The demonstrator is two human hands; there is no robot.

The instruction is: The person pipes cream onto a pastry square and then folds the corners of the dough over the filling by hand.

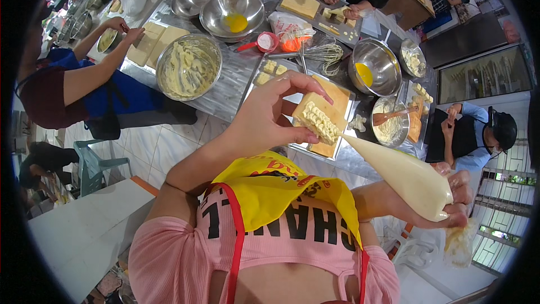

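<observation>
My left hand (270, 114) grips a small block of sponge cake (312, 103) between thumb and fingers, held up above the table. Rows of pale cream (319, 123) cover the side of the cake that faces me. My right hand (457, 194) is closed around the wide end of a piping bag (396, 173) full of cream. The bag's narrow tip meets the cream at the cake's right edge. Below the cake lies a tray (337, 152) with a flat sheet of sponge cake (344, 97) and several small creamed pieces (270, 71).
Steel bowls hold cream (187, 67), yellow liquid (236, 23) and cream with a wooden spatula (390, 120). A second bowl of yellow liquid (365, 74) stands at right. Whisks (322, 52) and a red measuring cup (265, 42) lie behind the tray. Other people work around the steel table (228, 88).
</observation>
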